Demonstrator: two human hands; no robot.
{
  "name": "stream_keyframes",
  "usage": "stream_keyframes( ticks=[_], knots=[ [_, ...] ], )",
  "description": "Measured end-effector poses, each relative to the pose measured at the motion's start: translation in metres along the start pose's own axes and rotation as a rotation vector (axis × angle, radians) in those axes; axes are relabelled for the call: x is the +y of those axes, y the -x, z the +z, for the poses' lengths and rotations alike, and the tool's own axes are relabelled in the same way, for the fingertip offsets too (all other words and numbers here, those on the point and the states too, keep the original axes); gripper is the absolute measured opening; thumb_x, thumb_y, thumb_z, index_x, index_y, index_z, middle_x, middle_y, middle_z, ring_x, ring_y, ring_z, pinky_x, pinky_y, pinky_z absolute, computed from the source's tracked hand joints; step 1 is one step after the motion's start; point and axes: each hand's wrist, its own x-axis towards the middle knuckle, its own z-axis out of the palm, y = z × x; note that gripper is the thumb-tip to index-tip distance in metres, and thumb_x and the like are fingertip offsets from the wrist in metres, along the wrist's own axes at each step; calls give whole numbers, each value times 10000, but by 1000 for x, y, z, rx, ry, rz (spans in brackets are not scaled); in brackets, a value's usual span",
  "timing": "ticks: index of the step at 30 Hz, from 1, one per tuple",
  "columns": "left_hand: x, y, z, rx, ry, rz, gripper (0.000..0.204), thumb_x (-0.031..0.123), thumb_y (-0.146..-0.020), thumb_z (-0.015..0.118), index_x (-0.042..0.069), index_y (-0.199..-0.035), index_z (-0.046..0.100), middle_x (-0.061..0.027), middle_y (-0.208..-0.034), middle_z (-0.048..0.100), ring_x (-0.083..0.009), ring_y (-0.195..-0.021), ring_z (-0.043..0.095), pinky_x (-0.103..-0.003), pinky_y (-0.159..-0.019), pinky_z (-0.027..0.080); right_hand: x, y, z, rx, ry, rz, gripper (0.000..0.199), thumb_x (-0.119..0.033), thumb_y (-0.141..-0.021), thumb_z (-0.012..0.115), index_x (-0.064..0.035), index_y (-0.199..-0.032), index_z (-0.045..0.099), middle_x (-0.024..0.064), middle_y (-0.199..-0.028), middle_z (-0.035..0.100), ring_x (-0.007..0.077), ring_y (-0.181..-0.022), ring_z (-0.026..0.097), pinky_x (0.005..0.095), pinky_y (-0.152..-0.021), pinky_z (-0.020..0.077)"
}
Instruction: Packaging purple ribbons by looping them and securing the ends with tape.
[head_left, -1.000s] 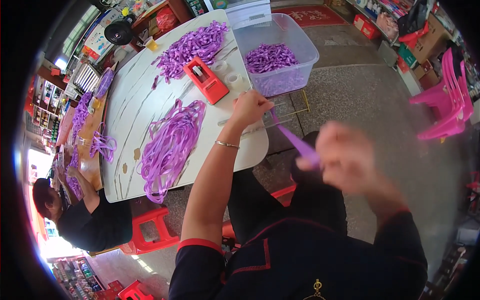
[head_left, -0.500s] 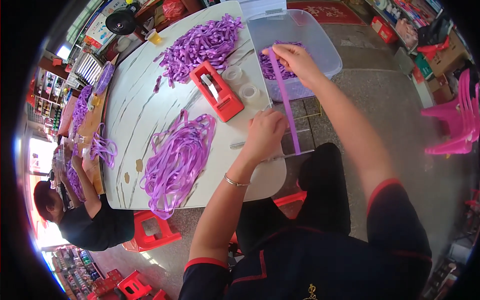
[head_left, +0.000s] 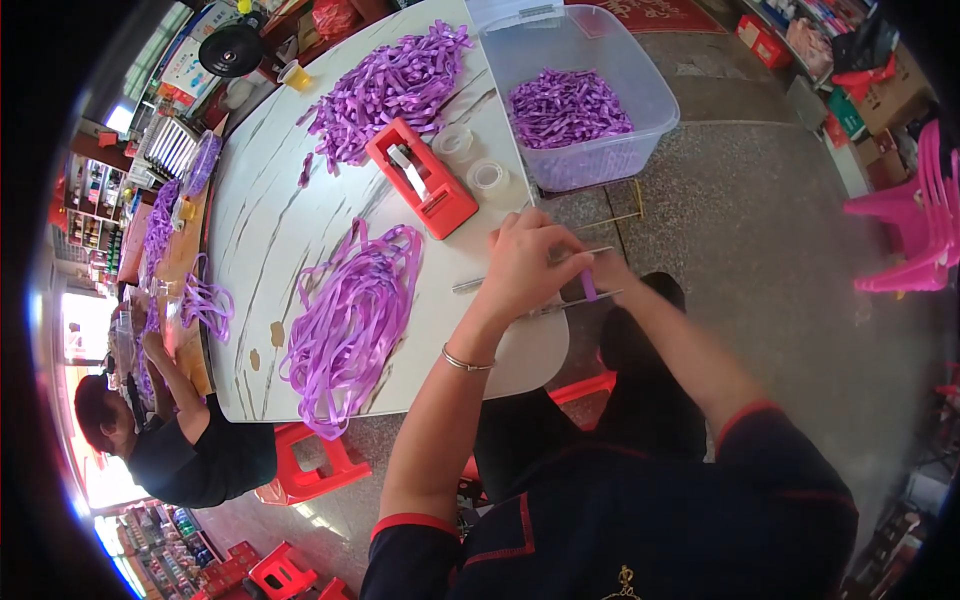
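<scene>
At the table's near right edge, my left hand (head_left: pixel 532 258), with a thin bracelet at its wrist, is closed, thumb and fingers together at a short length of purple ribbon (head_left: pixel 588 285). The ribbon lies across two thin metal rods (head_left: pixel 604 295) that jut past the table edge. Close beside it is my right hand (head_left: pixel 612 272), blurred and with its fingers mostly hidden behind the left. Left of my hands lies a bundle of long loose purple ribbons (head_left: pixel 355 310). A red tape dispenser (head_left: pixel 440 205) stands beyond them, beside two rolls of clear tape (head_left: pixel 488 176).
A clear plastic bin (head_left: pixel 655 110) holding folded purple ribbon pieces (head_left: pixel 565 110) stands beyond my hands. More are heaped on the marble-patterned table (head_left: pixel 250 220), near a cup of yellow liquid (head_left: pixel 294 75). Another person (head_left: pixel 190 440) works at the left. Pink stools (head_left: pixel 915 225) stand right.
My right hand has come down from over the bin to the rods beside my left hand. The ribbon that was stretched upward now shows only as a short piece across the rods.
</scene>
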Motion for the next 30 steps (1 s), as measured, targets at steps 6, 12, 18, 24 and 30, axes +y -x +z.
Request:
stream_keyframes(
  ticks=[6,12,18,24,30],
  knots=[
    [1,6,-5,-13,-51,31,337,376,-564,770,138,-775,659,-22,-806,496,-228,-823,465,-357,-735,333,-21,161,27,-69,221,94,279,-260,-904,477,-26,-942,626,-30,-665,510,52,-611,458,203,-558,379],
    [2,5,-4,-26,-85,43,377,369,-529,790,132,-784,644,-23,-820,504,-234,-842,468,-356,-751,332,-64,236,41,-62,250,6,184,-125,-884,509,21,-919,615,7,-706,548,63,-641,501,206,-579,411],
    [3,6,-2,-15,-93,49,384,366,-516,793,127,-772,635,-27,-828,515,-239,-858,472,-362,-757,329,-133,253,58,-167,400,-215,128,-75,-843,548,11,-905,617,38,-690,554,74,-602,496,211,-542,399],
    [3,7,-2,-3,-101,55,367,352,-545,778,134,-802,634,-29,-817,519,-232,-858,477,-364,-753,336,-210,211,78,-181,445,-375,123,-75,-844,533,-30,-897,634,6,-656,516,48,-582,461,199,-510,361],
    [-8,3,-2,20,137,-38,216,253,-749,620,70,-850,561,-87,-838,553,-266,-841,505,-381,-765,359,-231,120,87,-111,267,-384,234,-153,-896,453,-5,-907,634,-60,-617,419,17,-535,352,176,-468,260]
  ],
)
